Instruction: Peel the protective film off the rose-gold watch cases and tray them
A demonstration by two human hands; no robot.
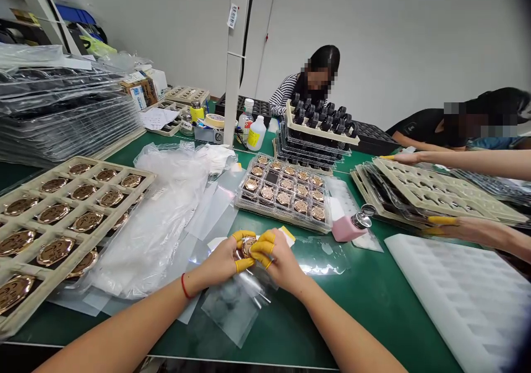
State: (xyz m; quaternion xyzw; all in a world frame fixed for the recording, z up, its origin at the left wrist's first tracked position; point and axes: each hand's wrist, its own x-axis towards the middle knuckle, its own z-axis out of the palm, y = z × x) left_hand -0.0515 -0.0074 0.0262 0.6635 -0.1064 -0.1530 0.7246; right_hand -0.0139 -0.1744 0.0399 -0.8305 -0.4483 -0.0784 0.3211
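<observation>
My left hand point(223, 259) and my right hand point(282, 259) meet above the near middle of the green table, both closed on one round rose-gold watch case point(248, 244). Yellow finger cots cover several of my fingertips. The case's face is partly hidden by the fingers. Clear plastic film point(230, 309) lies just under and in front of my hands. Beyond them stands a clear compartment tray point(286, 218) holding similar rose-gold cases. At the left, a beige tray point(143, 179) carries more of them.
White plastic bags point(153, 223) lie to the left. A pink pump bottle point(348, 228) stands right of the clear tray. White foam point(460, 290) covers the near right. A co-worker's hands point(460, 226) hold stacked beige trays point(440, 187). Another person sits behind a tray of black watches point(323, 121).
</observation>
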